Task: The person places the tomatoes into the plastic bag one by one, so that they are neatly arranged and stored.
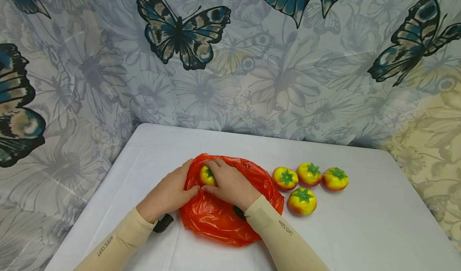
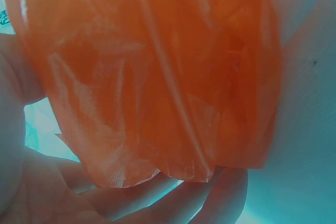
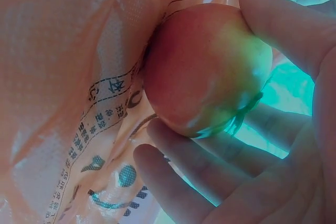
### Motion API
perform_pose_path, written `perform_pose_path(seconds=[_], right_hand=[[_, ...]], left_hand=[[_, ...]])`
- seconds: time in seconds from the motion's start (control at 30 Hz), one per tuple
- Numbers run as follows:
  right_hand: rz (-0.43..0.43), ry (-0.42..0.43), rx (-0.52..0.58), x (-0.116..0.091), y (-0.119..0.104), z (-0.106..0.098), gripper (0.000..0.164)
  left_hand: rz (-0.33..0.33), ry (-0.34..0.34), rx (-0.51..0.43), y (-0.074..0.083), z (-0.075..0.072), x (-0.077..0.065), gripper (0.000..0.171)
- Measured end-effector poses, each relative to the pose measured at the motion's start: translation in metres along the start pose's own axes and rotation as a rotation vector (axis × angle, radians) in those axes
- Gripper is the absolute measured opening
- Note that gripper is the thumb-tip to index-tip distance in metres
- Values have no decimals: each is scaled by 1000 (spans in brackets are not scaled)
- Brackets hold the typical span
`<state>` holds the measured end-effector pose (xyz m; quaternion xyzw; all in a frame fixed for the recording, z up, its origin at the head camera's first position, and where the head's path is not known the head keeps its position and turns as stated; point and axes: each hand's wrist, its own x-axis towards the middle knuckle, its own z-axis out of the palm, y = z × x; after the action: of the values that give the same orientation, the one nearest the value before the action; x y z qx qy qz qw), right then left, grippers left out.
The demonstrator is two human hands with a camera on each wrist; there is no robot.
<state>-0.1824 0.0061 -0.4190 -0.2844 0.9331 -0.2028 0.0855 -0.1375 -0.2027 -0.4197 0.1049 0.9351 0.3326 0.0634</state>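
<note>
The white table (image 1: 378, 207) stands in front of a butterfly-print curtain (image 1: 230, 55), and near its front edge lies a crumpled orange plastic bag (image 1: 219, 219), flat and rumpled rather than standing open. Both hands work at the bag's far rim. The left hand (image 1: 169, 195) has its fingers curled into the plastic at the mouth, gripping a fold of it; the left wrist view shows little beyond the orange film draped over those fingers (image 2: 173, 198). The right hand (image 1: 230, 185) is cupped round a yellow-and-red toy tomato (image 1: 207, 176) with a green top, fingers and thumb closed on it, right at the bag's opening; the right wrist view shows the fruit pressed against the printed plastic, fingers (image 3: 210, 166) wrapped beneath it. From here I cannot tell whether it sits inside the mouth or just on top of the film.

As I see it, the thing to get right is the opening: the left hand should lift and hold the rim wide so the plastic doesn't fold under the fruit, while the right keeps a light, full grasp and pushes deep before letting go. Four more tomatoes (image 1: 309, 183) wait in a cluster just right of the bag, apart from it
</note>
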Motion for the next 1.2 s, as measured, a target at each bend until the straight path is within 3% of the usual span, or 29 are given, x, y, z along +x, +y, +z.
perform_pose_path(seconds=[0.37,0.63,0.83,1.2], right_hand=[[9,9,10,-4,3,-5,78],[11,47,16,-24,7,-24,78],[-4,139,-75,-59,18,-47,74],[101,273,-188,-142,65,-78,70]], left_hand=[[9,-2,-4,2,0,1,84],[18,-8,-28,1,1,0,81],[14,-2,-18,-2,0,-3,82],[-15,-36,2,4,-1,-3,87]])
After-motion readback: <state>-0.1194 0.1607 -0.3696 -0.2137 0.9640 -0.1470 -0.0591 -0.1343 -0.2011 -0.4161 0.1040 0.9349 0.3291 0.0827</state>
